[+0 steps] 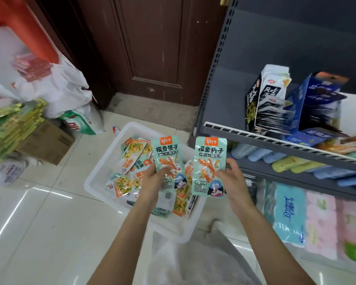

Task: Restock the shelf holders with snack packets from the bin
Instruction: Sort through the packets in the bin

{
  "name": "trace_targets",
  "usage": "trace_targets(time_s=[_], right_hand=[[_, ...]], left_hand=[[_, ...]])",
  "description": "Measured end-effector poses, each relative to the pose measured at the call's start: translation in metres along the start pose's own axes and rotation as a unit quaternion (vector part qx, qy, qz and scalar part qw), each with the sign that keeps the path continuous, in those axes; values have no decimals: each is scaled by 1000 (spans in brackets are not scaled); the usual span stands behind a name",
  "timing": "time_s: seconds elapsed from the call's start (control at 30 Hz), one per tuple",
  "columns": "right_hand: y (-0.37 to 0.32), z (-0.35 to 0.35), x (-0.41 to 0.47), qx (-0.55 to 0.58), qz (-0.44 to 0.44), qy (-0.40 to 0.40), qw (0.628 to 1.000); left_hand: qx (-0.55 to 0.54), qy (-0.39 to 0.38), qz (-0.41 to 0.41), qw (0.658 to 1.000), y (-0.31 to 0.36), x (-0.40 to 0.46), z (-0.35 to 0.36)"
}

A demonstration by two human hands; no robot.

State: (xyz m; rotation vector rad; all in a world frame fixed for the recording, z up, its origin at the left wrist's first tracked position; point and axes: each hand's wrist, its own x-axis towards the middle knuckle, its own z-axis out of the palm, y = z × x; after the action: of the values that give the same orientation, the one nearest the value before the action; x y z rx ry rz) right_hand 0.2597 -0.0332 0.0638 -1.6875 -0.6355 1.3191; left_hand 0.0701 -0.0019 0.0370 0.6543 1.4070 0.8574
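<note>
A white plastic bin (103, 167) sits on the floor tiles, holding several mint-green and orange snack packets (130, 159). Above the bin, my left hand (154, 182) grips one upright mint-green packet (168, 155) by its lower half. My right hand (231, 177) pinches a second matching packet (210, 161) at its right edge, just left of the shelf. On the grey shelf (275, 145) stand two cardboard holders with packets, a black-and-white one (265, 99) and a blue one (317, 103).
A brown door (152, 48) stands behind the bin. White bags (66, 87), a cardboard box (47, 142) and stacked green-yellow packs (12, 124) crowd the left floor. Tissue packs (292, 214) fill the shelf's bottom level. A clear plastic bag (193, 260) lies near my arms.
</note>
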Motion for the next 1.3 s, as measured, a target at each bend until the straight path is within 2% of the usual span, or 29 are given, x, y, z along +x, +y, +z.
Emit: trace_targets(time_s=[0.1, 0.3, 0.4, 0.63, 0.8, 0.9, 1.03, 1.1, 1.2, 1.3], right_hand=[[-6, -26, -2, 40, 4, 43, 998], [-19, -101, -4, 114, -57, 97, 987], [-24, -151, 0, 130, -82, 120, 981], [-37, -295, 8, 63, -144, 171, 973], [-40, -383, 11, 19, -176, 230, 957], [-44, -423, 9, 42, -201, 265, 942], [-46, -462, 7, 111, -209, 306, 922], [-46, -476, 7, 150, -200, 309, 918], [-47, -490, 6, 183, -195, 317, 910], [-49, -503, 8, 201, -190, 323, 905]], left_hand=[[9, -2, 18, 1000, 16, -8, 21], [118, -73, 163, 977, 43, -26, 81], [126, -109, 209, 964, 47, -35, 130], [102, -137, 246, 954, 45, -65, 275], [135, -191, 318, 919, 58, -83, 368], [113, -218, 351, 904, 68, -92, 420], [108, -238, 345, 901, 70, -87, 487], [142, -243, 355, 892, 66, -77, 517], [217, -270, 370, 862, 54, -53, 554], [313, -264, 379, 830, 42, -27, 576]])
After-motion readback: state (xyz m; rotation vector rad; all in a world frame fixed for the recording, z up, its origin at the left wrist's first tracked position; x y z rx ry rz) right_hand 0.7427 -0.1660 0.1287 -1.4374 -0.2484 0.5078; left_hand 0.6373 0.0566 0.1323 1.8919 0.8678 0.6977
